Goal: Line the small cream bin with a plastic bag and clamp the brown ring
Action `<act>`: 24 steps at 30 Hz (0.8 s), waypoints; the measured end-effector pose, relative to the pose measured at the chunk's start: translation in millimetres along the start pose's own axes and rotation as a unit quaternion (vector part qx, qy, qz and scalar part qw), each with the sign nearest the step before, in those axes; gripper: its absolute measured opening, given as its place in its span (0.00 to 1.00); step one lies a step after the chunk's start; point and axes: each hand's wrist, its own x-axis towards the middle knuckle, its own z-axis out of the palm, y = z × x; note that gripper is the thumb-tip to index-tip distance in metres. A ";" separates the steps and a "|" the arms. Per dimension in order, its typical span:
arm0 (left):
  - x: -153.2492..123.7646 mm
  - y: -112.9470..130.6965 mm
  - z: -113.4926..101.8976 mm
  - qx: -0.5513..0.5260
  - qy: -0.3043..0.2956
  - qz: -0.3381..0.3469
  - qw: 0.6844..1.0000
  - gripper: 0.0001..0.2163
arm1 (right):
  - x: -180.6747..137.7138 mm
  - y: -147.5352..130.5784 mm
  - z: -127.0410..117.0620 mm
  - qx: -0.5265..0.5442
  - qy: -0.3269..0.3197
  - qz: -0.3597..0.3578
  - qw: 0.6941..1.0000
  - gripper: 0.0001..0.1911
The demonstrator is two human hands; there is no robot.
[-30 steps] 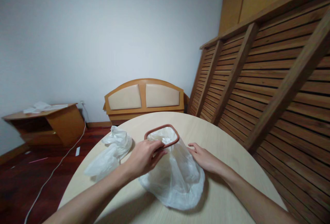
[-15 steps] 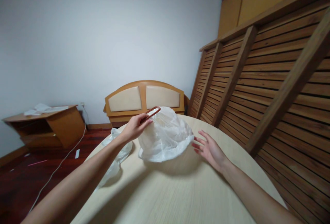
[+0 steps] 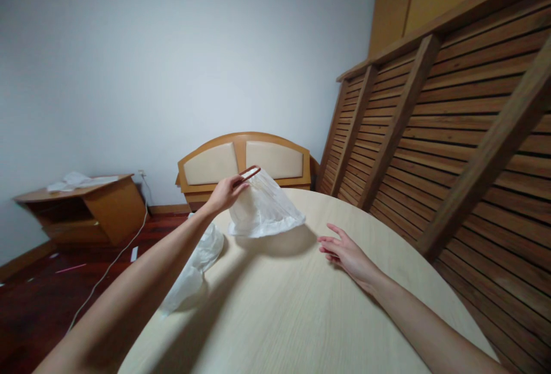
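Note:
My left hand [image 3: 228,191] is closed around a brown loop handle [image 3: 252,172] over the far half of the table. From it hangs a thin, crinkled white bag [image 3: 264,210], its lower edge slanting out to the right above the tabletop. Fingers apart and holding nothing, my right hand [image 3: 344,253] hovers right of the bag, with a gap between them. A second crumpled white bag [image 3: 189,273] lies at the table's left edge, partly hidden behind my left forearm.
The round pale table [image 3: 301,316] fills the foreground. Behind it stands a wooden headboard [image 3: 243,159]. Slatted wooden panels [image 3: 396,150] lean along the right. At left, a low cabinet [image 3: 99,207] bears papers, and a white cable [image 3: 109,268] crosses the dark floor.
The bag has swung away from my right hand and hangs narrower and flatter. My left hand has moved slightly up with it. My right hand has dropped a little lower.

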 end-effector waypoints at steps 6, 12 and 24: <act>16.4 -40.8 1.8 0.126 0.056 -0.091 0.986 0.17 | 5.0 -1.4 5.9 -0.041 -0.004 0.004 0.999 0.31; -5.7 -72.2 18.8 0.224 0.003 -0.142 0.964 0.15 | 9.3 2.5 11.0 -0.068 -0.027 0.023 0.997 0.29; -21.4 -58.4 13.2 0.242 -0.044 -0.179 0.953 0.20 | 11.9 18.6 8.0 -0.144 -0.057 -0.045 0.987 0.28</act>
